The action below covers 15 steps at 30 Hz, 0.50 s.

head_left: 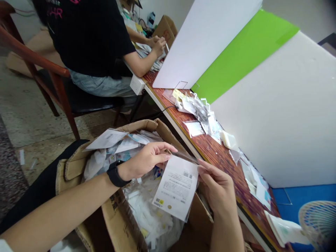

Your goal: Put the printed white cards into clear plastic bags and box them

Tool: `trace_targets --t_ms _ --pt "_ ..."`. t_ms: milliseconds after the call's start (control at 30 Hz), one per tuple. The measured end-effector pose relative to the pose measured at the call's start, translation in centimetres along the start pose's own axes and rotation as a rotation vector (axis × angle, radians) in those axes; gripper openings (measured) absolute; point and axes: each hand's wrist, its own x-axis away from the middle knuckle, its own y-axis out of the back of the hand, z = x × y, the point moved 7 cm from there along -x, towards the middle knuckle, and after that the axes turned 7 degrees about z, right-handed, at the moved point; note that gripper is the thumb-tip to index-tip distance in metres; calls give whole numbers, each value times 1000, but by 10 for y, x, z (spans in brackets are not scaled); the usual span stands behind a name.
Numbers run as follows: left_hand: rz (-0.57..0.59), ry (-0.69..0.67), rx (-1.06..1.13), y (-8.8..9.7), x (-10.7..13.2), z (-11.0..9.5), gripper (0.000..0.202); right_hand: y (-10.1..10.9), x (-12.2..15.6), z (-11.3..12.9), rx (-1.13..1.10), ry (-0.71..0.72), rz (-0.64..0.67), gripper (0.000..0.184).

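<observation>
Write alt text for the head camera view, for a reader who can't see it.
Left hand and right hand hold a printed white card in clear plastic above a cardboard box of plastic packets. Packets lie on a wooden table to the right, where a seated person works farther along.

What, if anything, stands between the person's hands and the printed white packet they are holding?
Nothing visible: the left hand and the right hand both hold the printed white packet directly at its top edge, with nothing between them and it.

Even, soft indoor light, wide-angle edge distortion
</observation>
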Motion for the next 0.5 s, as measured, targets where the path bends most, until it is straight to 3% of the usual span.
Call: trace_targets --t_ms 133,500 --pt "-47 -57 -12 1 4 -4 14 3 2 0 -51 81 -21 11" --pt "28 -145 3 -5 11 -13 10 -6 13 38 47 371 86 31"
